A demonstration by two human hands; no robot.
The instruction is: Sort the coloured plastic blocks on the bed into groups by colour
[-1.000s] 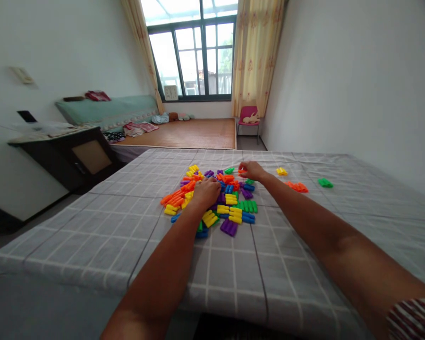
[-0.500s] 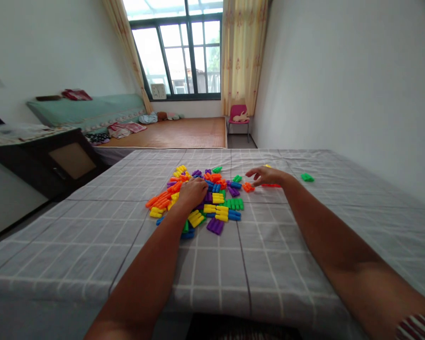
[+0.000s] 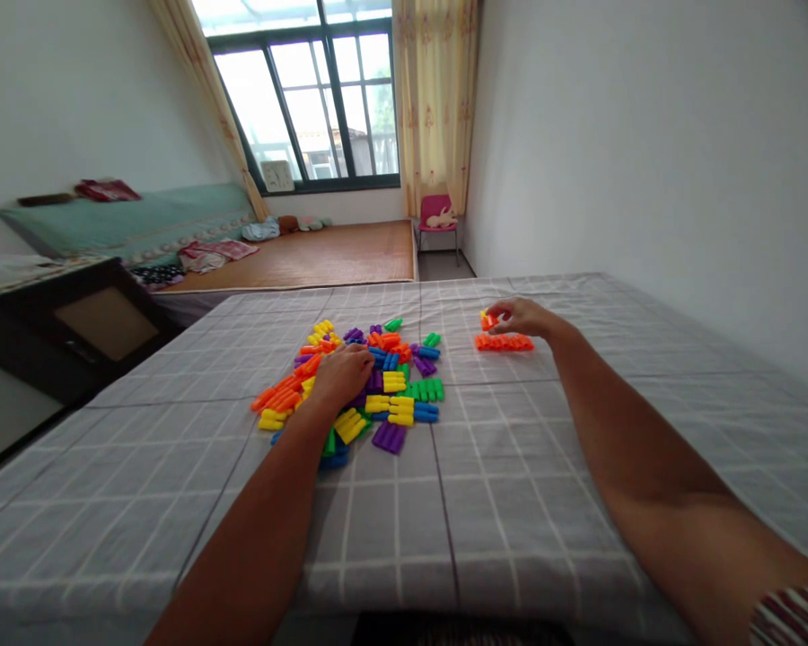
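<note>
My left hand [image 3: 345, 372] rests on a mixed pile of plastic pieces, its fingers curled over the top; whatever lies beneath them is hidden. Around it are yellow pieces [image 3: 394, 381], orange pieces [image 3: 284, 395], green pieces [image 3: 427, 389] and purple pieces [image 3: 390, 438]. To the right of the pile, my right hand [image 3: 517, 318] pinches a small orange piece [image 3: 488, 322] between thumb and fingers. A bit of yellow shows just beside that piece. Directly below this hand lies a row of joined orange pieces [image 3: 505, 343].
A checked grey cloth [image 3: 498, 502] covers the table. Beyond it are a low bed [image 3: 350, 251], a pink chair [image 3: 437, 215] with a soft toy, and a window. A dark cabinet [image 3: 101, 327] stands at the left.
My right hand has closed on the loose orange piece and carried it away from the pile, above the orange row. My left hand stays on the pile. The view has shifted to the right.
</note>
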